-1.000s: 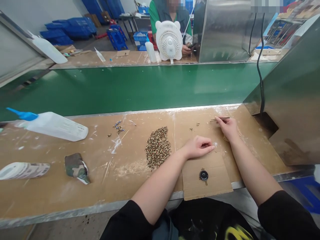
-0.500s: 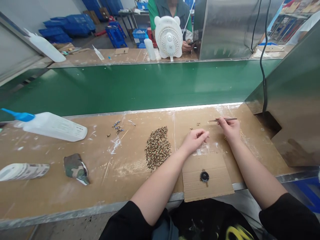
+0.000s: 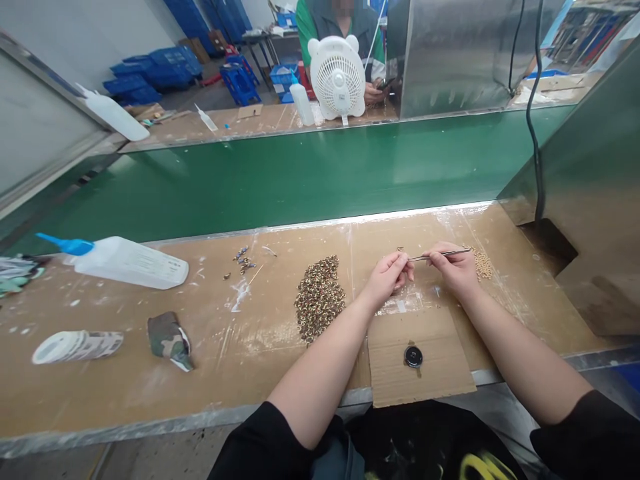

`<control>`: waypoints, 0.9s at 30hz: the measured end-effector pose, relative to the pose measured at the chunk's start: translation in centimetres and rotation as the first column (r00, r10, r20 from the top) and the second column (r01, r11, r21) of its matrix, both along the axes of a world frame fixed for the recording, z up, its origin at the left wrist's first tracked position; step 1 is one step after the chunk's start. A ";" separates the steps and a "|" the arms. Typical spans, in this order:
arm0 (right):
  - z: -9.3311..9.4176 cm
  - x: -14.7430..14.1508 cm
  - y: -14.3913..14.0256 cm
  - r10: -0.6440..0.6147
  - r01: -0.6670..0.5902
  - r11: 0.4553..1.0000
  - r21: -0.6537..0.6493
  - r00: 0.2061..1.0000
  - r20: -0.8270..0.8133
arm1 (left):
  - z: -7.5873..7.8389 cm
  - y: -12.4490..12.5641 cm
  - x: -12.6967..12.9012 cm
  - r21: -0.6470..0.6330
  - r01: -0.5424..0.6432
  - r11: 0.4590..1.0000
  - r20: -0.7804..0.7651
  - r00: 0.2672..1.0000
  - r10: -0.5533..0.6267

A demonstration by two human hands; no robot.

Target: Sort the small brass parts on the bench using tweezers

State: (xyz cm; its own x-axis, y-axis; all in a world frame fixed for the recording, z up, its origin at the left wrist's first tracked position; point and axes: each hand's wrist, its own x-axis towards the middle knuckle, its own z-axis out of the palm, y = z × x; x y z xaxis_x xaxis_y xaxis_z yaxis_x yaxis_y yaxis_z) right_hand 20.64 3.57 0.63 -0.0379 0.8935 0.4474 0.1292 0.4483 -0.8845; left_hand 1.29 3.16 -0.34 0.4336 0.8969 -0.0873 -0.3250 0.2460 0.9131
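My right hand [image 3: 456, 272] grips thin metal tweezers [image 3: 436, 255] that point left, their tip at the fingertips of my left hand [image 3: 387, 275]. The left fingers are pinched together at that tip; whatever sits between them is too small to make out. Both hands hover over the brown worktop [image 3: 125, 373]. A heap of small brass rings [image 3: 319, 296] lies just left of my left hand. A smaller scatter of rings [image 3: 483, 263] lies right of my right hand. Below the hands, a small black round part [image 3: 413, 356] rests on a cardboard piece [image 3: 440, 363].
A white squeeze bottle with blue nozzle [image 3: 125, 261] lies at the left, with a tape roll [image 3: 75, 346] and camouflage scrap [image 3: 170, 340] nearer me. A green conveyor belt [image 3: 280, 173] runs behind. Across it stand a white fan [image 3: 338, 77] and a person in green [image 3: 345, 27]. A metal housing [image 3: 595, 200] stands right.
My left hand has lifted off the cardboard and moved up and right to meet the tweezers. The right hand has drawn the tweezers down toward it. The view has shifted slightly.
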 end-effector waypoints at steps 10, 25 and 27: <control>0.2 -0.1 -0.4 -0.054 0.035 0.988 -0.153 0.991 -0.122 | 0.4 0.3 -0.6 -0.176 0.080 0.981 0.221 0.974 -0.040; 0.6 -0.8 -0.4 0.054 -0.136 0.951 -0.278 0.958 -0.282 | 0.8 0.4 -1.1 -0.220 0.068 0.973 0.346 0.938 0.013; 0.7 -0.8 -0.3 0.052 -0.141 0.948 -0.284 0.953 -0.299 | 0.8 0.4 -1.2 -0.213 0.070 0.975 0.350 0.937 0.010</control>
State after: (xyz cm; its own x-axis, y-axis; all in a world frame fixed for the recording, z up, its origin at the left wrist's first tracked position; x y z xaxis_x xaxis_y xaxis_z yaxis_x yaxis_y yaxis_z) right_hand 19.80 3.29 1.28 -0.0416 0.9855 0.1646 -0.1782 0.1548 -0.9717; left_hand 0.10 3.56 0.45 0.4987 0.8586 -0.1189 -0.6007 0.4412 0.6667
